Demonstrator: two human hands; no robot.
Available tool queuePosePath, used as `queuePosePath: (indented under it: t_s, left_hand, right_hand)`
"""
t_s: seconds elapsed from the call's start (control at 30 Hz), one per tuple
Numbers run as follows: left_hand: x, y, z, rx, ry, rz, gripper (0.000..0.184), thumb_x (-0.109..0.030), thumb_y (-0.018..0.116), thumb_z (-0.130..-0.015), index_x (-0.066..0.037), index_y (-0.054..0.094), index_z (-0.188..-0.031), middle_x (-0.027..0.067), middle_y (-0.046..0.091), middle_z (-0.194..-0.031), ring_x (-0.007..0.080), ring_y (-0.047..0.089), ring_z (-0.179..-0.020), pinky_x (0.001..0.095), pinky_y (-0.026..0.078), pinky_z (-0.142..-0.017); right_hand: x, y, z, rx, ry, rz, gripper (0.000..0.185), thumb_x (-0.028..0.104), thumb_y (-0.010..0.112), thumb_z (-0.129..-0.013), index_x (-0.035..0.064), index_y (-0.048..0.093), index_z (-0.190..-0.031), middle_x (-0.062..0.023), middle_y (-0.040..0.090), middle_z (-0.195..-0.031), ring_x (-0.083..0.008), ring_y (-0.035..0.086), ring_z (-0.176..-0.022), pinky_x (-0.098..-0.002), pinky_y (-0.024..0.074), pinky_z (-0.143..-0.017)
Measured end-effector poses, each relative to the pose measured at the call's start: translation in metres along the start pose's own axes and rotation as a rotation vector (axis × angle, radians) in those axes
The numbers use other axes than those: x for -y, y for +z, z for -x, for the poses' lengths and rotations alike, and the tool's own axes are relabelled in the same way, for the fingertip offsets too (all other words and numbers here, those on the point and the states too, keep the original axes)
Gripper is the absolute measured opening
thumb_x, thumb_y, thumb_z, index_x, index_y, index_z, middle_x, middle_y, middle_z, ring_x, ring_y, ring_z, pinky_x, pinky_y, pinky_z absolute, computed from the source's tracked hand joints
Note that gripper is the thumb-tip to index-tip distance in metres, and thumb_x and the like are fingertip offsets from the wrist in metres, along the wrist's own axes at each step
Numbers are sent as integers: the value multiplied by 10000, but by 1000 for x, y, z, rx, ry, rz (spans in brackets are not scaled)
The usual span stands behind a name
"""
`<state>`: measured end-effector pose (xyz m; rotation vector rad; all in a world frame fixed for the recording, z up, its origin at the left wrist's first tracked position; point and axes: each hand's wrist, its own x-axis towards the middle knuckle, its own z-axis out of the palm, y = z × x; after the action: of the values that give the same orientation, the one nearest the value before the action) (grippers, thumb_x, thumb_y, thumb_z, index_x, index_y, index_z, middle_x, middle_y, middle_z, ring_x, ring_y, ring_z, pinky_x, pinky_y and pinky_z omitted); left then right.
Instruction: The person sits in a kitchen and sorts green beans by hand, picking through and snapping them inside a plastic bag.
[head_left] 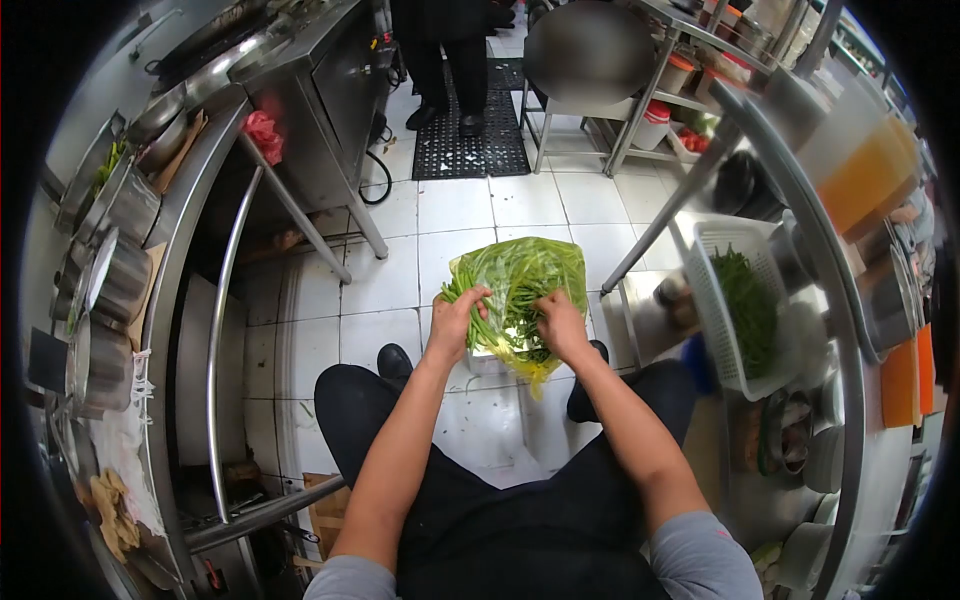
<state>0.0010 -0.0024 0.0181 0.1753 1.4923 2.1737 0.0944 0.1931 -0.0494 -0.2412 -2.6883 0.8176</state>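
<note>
A yellow-green see-through plastic bag (530,258) lies open between my knees, low over the tiled floor, with cut greens inside it. My left hand (456,320) is closed around a bunch of long thin green stems (458,287) at the bag's left side. At the right side of the bag's mouth, my right hand (562,324) has its fingers curled in against the greens (525,305); its fingertips are partly hidden. Under the bag a pale box-like container (487,363) shows only in part.
A white plastic basket (708,300) of long greens stands on the steel shelf at right. Steel pots (105,275) line the left counter. Ahead, a person in dark trousers (465,70) stands on a black rubber mat (470,150). A steel rail (228,350) runs at left.
</note>
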Motion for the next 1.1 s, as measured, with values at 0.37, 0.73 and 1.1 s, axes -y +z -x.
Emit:
queuePosePath:
  t_s: [0.37,0.73,1.1]
  left_hand:
    - [6,-5,-2,76,-55,-24,163,-147,588,-884,8,633,-906,80,659,-835,130,554,-652,258,470,-607]
    - [30,7,1,156,-2,-325,217,-131,709,-823,13,648,-972,57,657,-749,134,613,-657,271,478,-586]
    - [23,8,5,263,68,-843,272,-213,705,-822,19,668,-958,85,614,-638,130,536,-557,319,446,-534]
  right_hand:
    - [4,12,8,152,-70,185,188,72,585,-790,49,614,-974,-155,550,-932,-337,598,-916,-440,505,-770]
    - [44,-37,-7,-47,66,-397,131,45,638,-842,13,667,-966,-130,655,-828,-245,645,-714,-321,509,-653]
    - [50,-49,-3,98,-143,-113,104,96,630,-828,0,643,-868,-185,648,-813,-351,635,-720,-386,504,-631]
